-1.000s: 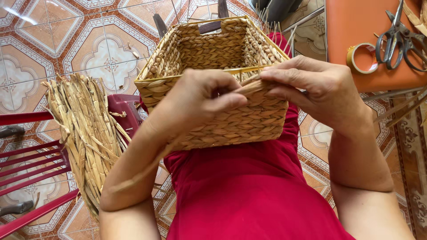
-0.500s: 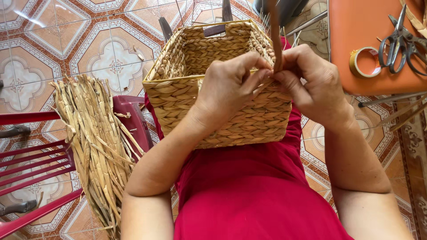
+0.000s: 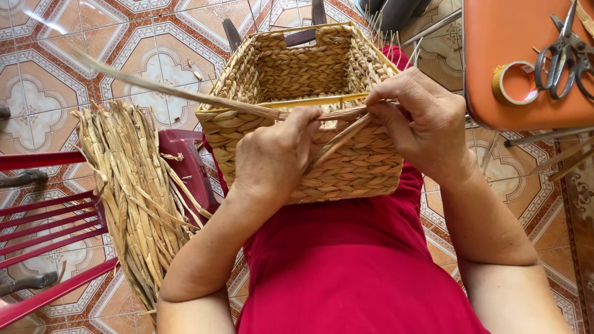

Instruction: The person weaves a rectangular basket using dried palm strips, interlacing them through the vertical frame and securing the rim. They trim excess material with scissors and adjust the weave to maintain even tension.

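Left of the woven basket [image 3: 309,124] I see a bundle of dried reeds [image 3: 133,192] draped over a red plastic chair [image 3: 55,216]. The basket sits on my lap. My left hand [image 3: 278,154] pinches a long reed strand [image 3: 185,96] at the basket's near rim; my right hand [image 3: 421,124] clamps the same strand just beside it. The strand looks light, pliable, likely brittle if kinked (best gripped close to the rim). Right of the basket, scissors [image 3: 563,52] and tape [image 3: 513,83] lie on an orange tabletop [image 3: 489,37].
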Demonstrator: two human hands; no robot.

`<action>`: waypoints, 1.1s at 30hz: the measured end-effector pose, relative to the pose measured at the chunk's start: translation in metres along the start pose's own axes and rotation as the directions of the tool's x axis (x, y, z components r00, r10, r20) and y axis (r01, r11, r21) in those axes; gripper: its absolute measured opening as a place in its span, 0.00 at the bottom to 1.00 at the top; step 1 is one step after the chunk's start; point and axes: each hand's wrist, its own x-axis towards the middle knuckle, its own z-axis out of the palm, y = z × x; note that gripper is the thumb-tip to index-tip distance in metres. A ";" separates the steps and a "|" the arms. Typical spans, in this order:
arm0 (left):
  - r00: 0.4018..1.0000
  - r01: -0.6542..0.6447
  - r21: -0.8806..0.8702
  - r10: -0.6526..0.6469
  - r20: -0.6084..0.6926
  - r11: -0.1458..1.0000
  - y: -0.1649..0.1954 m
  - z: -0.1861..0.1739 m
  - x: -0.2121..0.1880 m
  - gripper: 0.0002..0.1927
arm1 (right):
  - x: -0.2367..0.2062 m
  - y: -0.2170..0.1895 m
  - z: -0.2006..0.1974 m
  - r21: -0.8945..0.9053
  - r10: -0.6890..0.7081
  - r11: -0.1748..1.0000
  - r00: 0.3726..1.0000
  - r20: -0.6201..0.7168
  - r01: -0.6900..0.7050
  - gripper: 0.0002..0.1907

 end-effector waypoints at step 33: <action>0.937 -0.311 -0.117 0.284 -0.204 0.943 0.033 0.017 -0.020 0.07 | -0.007 0.001 0.010 -0.252 -0.107 0.963 0.994 -0.019 0.098 0.11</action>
